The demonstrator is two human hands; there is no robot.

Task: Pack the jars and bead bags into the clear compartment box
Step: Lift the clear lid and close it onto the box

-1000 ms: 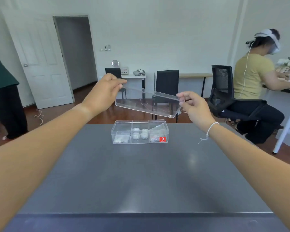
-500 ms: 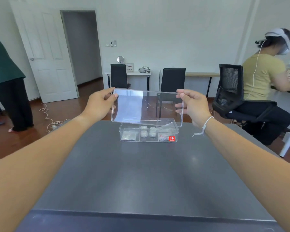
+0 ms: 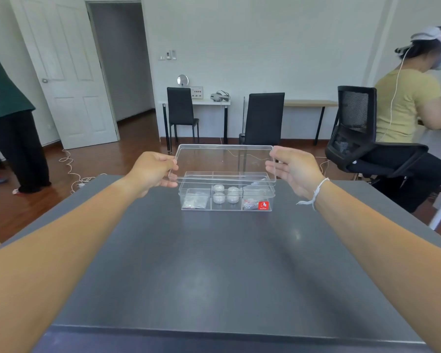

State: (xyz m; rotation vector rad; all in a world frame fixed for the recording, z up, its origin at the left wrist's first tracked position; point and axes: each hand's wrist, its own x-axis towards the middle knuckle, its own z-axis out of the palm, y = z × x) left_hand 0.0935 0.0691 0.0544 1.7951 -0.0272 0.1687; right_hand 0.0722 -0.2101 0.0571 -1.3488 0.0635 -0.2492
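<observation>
The clear lid (image 3: pixel 224 161), pinched at its short ends by the left hand (image 3: pixel 152 171) and right hand (image 3: pixel 294 171), hangs tilted between them, its near edge just above the compartment box (image 3: pixel 225 197) and barring the way in from above. Below and between the hands the box walls and dividers stand, with jars (image 3: pixel 225 194) filling the middle cell and bead bags (image 3: pixel 195 201) in the outer ones. Nearer than the hands, the grey surface (image 3: pixel 214 263) lies bare beneath both forearms. Outside each hand the surface is also open.
</observation>
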